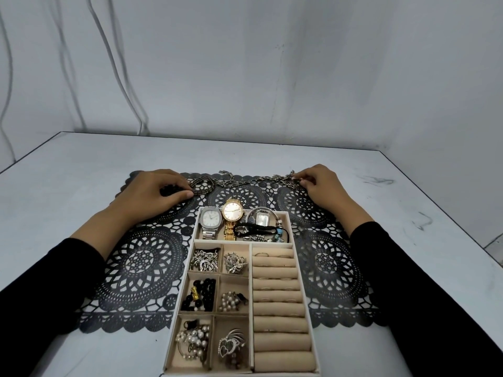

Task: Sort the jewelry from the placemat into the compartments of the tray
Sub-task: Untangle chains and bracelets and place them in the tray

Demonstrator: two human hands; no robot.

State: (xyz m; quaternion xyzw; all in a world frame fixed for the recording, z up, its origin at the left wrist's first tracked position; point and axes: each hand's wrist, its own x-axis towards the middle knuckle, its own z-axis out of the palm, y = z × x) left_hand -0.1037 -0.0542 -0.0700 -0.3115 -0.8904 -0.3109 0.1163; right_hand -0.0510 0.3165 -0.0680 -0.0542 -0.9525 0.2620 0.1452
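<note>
The left hand [155, 194] lay knuckles-up on the far left of the placemat [141, 262], fingers curled and thumb tip set against the left end of the chain [239, 181], which it appeared to pinch. Whether something dark also lay under those fingers could not be told from the placemat's pattern. The right hand [321, 189] was likewise curled, its fingertips pinching the chain's right end at the far right of the placemat. Neither hand was spread; both held narrow grips on the one item. The chain, of heavy grey metal links, lay in loose waves along the placemat's far edge, its long axis running left to right from one hand to the other. It sat just beyond the tray [305, 295], whose far end lay between the two wrists. Judgement: it was the only loose piece plainly visible on the placemat, so the task looked close to done. The coming move would bring it toward the person, over the tray's far wall. The hands were equally near, one at each end, so the ends would need gathering inward before the chain could fit a compartment. The far compartment held the watches [232, 213]; the six small compartments on the left each held pieces; ring rolls [277, 295] filled the right column. The tray and placemat rested on a white surface [81, 164], with cables [95, 50] against the wall behind.
</note>
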